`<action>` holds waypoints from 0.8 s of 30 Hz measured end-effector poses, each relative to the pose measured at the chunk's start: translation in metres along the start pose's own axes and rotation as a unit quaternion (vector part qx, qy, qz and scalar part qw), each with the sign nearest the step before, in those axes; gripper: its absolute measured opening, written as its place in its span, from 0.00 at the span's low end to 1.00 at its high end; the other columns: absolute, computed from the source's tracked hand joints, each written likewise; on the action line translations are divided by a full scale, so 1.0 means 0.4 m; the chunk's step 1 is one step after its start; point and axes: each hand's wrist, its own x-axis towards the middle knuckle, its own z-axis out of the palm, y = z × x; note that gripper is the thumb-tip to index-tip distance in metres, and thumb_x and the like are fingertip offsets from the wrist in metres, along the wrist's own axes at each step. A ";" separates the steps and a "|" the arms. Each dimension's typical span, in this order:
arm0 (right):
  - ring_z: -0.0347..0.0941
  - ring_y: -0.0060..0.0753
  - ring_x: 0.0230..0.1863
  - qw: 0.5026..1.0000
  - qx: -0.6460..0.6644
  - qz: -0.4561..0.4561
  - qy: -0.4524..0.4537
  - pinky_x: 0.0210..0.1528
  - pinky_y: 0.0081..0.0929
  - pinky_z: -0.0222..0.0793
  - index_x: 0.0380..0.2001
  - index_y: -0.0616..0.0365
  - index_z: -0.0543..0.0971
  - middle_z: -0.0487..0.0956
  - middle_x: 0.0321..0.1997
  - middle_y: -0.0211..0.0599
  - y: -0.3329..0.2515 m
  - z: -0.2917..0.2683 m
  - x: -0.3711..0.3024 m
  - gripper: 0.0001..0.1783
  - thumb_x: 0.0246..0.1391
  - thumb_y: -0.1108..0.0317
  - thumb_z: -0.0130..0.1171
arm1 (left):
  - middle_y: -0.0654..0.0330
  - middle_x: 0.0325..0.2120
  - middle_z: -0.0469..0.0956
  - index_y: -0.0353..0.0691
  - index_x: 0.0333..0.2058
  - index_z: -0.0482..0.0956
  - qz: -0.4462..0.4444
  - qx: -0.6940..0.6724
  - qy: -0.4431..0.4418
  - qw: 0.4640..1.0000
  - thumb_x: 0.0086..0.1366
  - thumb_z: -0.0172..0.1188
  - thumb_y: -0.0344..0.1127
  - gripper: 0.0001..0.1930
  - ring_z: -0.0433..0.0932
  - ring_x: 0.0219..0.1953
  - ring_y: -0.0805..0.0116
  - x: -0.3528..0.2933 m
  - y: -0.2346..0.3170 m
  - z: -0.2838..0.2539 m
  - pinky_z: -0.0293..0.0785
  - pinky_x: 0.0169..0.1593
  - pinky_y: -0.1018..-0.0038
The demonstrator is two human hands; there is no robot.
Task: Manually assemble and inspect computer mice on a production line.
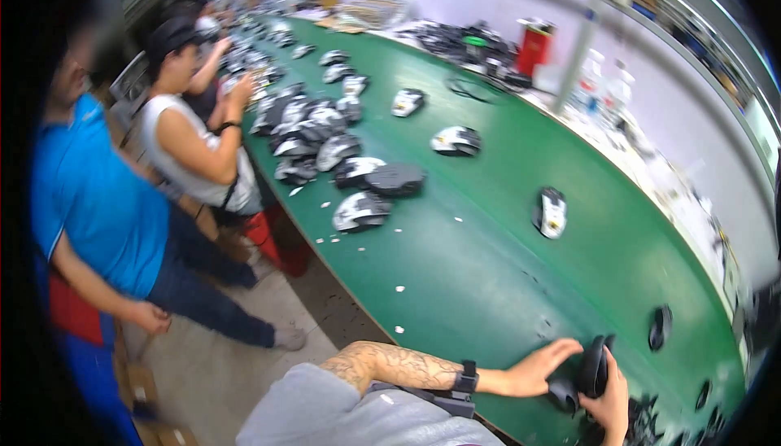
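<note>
Black mouse (pixel 595 371), held above the green bench (pixel 455 259), near its front edge. Bench: heap of grey-and-white mice (pixel 338 151) along the front edge, toward the far end. Left hand (pixel 533 371): just beside the black mouse, fingers extended; whether it touches or grips anything cannot be told. Right hand (pixel 610 405): thumb and fingers closed round the mouse's sides. Judged light, stiff, smooth plastic, apt to slip; best held by both long flanks. White scraps (pixel 399 289) lie near the front edge.

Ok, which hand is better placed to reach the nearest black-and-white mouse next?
Probably the left hand: it looks nearer that mouse, while the right hand holds a black shell.
</note>
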 end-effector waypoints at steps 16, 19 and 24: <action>0.61 0.53 0.57 0.992 -0.120 0.001 0.028 0.60 0.38 0.56 0.60 0.58 0.59 0.63 0.59 0.52 -0.024 -0.044 -0.041 0.53 0.30 0.49 0.71 | 0.53 0.33 0.76 0.39 0.45 0.69 -0.063 -0.036 -0.046 0.996 0.45 0.66 0.51 0.32 0.76 0.36 0.55 -0.053 0.109 0.043 0.71 0.42 0.63; 0.61 0.50 0.58 0.995 -0.007 0.096 0.016 0.59 0.37 0.56 0.59 0.57 0.60 0.63 0.59 0.52 -0.055 -0.043 -0.042 0.49 0.36 0.45 0.67 | 0.54 0.28 0.77 0.40 0.41 0.70 0.051 0.025 0.007 0.998 0.52 0.59 0.48 0.22 0.76 0.30 0.54 -0.060 0.117 0.057 0.70 0.34 0.61; 0.60 0.52 0.58 0.984 -0.154 -0.082 0.024 0.59 0.40 0.55 0.58 0.56 0.62 0.64 0.58 0.50 -0.022 -0.025 -0.048 0.48 0.37 0.41 0.64 | 0.53 0.30 0.77 0.43 0.39 0.72 0.051 0.098 -0.063 0.992 0.56 0.53 0.47 0.17 0.74 0.28 0.51 -0.060 0.105 0.058 0.68 0.32 0.61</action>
